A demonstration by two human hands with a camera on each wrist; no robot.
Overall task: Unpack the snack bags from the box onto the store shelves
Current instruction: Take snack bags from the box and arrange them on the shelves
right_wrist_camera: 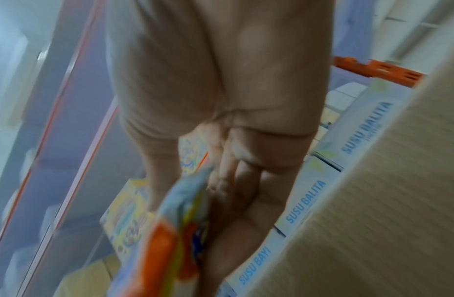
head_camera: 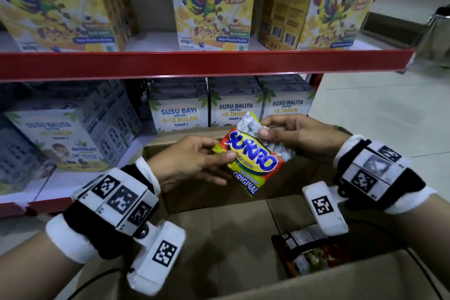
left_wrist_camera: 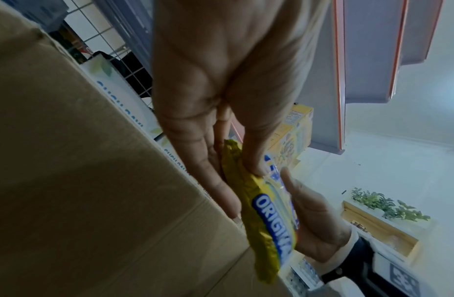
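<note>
A yellow and red snack bag (head_camera: 253,157) with blue lettering and a clear window of white pieces hangs above the open cardboard box (head_camera: 219,234). My left hand (head_camera: 194,163) pinches its left edge between thumb and fingers. My right hand (head_camera: 289,134) pinches its upper right corner. The left wrist view shows the snack bag (left_wrist_camera: 261,217) edge-on between my left fingers (left_wrist_camera: 248,158), with the box wall (left_wrist_camera: 93,180) beside it. The right wrist view is blurred, with the bag (right_wrist_camera: 175,231) at my right fingers (right_wrist_camera: 236,180). More dark snack bags (head_camera: 309,253) lie in the box's bottom right.
A red-edged shelf (head_camera: 194,63) carries yellow cereal boxes (head_camera: 211,5). The lower shelf holds white milk-formula boxes (head_camera: 180,109), with a bare patch of shelf (head_camera: 63,182) in front of the left ones. White tiled floor (head_camera: 379,105) lies to the right.
</note>
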